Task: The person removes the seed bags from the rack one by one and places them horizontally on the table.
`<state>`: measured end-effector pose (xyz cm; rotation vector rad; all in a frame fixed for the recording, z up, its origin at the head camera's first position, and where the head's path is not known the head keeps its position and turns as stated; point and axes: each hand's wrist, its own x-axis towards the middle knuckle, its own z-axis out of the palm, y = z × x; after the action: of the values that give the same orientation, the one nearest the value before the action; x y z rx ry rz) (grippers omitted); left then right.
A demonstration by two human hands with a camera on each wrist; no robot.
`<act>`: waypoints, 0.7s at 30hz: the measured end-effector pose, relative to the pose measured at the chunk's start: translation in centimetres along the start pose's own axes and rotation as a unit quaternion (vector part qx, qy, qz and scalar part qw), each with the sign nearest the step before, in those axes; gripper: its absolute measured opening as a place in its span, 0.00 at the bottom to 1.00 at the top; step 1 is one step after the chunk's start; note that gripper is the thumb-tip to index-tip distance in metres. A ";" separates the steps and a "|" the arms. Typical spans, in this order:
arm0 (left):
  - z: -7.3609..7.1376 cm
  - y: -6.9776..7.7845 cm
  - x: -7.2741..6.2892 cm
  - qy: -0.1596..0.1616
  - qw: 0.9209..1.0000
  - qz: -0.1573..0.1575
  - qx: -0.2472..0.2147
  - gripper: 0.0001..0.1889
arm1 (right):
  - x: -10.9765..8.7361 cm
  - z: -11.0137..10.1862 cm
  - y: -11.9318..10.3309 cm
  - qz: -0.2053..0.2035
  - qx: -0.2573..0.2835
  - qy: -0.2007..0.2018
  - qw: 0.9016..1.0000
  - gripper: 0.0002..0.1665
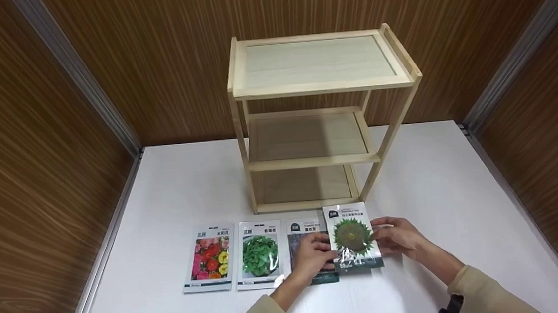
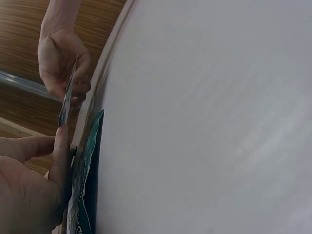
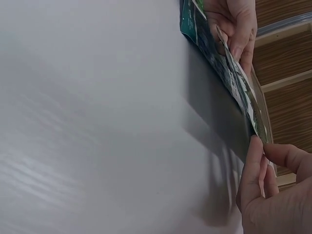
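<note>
A seed packet with a green sunflower picture [image 1: 352, 238] is held up slightly tilted, its lower edge above the white table. On its right edge my right hand [image 1: 399, 239] pinches it between thumb and fingers; the right wrist view shows this grip on the packet's edge. My left hand [image 1: 311, 256] holds the left edge, with thumb and fingertips at the packet's side. Beneath the left hand lies a seed packet with a purplish picture [image 1: 309, 225], partly covered by the hand and the sunflower packet.
A green-leaf seed packet [image 1: 260, 255] and a red and yellow flower seed packet [image 1: 210, 258] lie in a row to the left. Behind stands a three-tier wooden shelf [image 1: 314, 161] on the white table [image 1: 181, 184]. Wood-grain panels [image 1: 177, 60] enclose the table.
</note>
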<state>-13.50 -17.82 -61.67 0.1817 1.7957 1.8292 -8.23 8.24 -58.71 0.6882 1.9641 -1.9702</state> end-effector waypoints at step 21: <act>1.8 0.0 -0.8 -0.011 1.000 0.001 -0.008 0.22 | -1.6 -1.6 1.5 0.012 0.008 -0.002 1.000 0.33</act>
<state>-11.97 -16.59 -61.33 0.1966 1.7657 1.8342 -5.90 9.56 -59.12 0.7092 1.9315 -1.9728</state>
